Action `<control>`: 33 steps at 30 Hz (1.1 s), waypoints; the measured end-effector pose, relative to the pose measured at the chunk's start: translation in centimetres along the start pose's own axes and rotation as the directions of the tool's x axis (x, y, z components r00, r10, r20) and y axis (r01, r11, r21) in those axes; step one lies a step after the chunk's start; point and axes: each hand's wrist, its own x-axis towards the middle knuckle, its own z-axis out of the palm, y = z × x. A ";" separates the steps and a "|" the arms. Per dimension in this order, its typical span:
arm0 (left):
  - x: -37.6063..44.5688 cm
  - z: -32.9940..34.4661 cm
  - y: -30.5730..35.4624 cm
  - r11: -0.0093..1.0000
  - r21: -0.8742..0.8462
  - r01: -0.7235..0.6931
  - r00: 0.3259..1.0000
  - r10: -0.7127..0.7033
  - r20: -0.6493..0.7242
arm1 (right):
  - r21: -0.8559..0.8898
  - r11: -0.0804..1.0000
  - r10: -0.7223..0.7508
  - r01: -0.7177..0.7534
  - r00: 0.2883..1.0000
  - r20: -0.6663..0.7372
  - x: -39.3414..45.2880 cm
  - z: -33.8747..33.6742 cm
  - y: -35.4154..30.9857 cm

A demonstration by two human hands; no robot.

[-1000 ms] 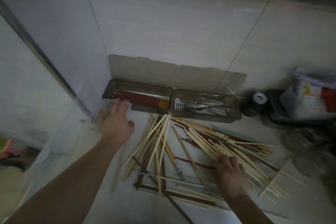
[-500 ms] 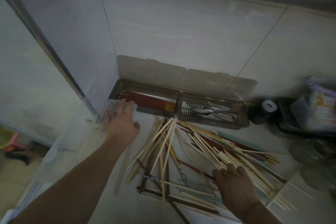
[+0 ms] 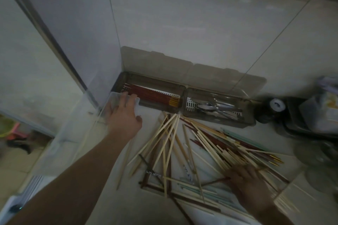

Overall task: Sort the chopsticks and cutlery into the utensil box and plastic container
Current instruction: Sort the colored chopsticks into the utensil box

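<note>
A loose pile of chopsticks, pale wood, dark red and pale green, lies spread on the counter. My right hand lies on the pile's near right part, fingers spread over the sticks. My left hand grips the far end rim of the long clear plastic container at the left. Behind it against the wall stands the dark utensil box, both lids up. Its left compartment holds red chopsticks with yellow tips. Metal cutlery fills the right compartment.
A dark round jar with a white cap stands right of the box. Beyond it are a black tray with packets and glass lids. The counter ends at the left, with floor below. A white board lies under the near chopsticks.
My right hand has slid nearer to me and to the right across the pile. My left hand has stayed on the container's far end. The camera has shifted left.
</note>
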 end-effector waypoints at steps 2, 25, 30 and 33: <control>0.1 0.0 0.2 1.000 0.004 0.007 1.000 -0.007 0.010 | -0.015 0.999 0.044 -0.044 0.998 -0.035 0.1 0.0 -0.3; 0.0 0.0 -0.1 1.000 -0.023 -0.004 1.000 0.004 -0.024 | 0.317 0.937 -0.087 0.143 0.979 -0.185 20.2 -8.2 -8.2; 0.1 -0.2 -0.1 1.000 -0.015 -0.012 1.000 0.011 -0.012 | 0.220 0.938 -0.302 0.269 0.944 0.133 28.4 -7.1 -12.9; -0.1 -0.1 -0.1 1.000 -0.009 -0.023 0.999 0.022 -0.039 | 0.108 0.948 -0.318 0.299 0.902 0.291 32.2 -5.6 -14.5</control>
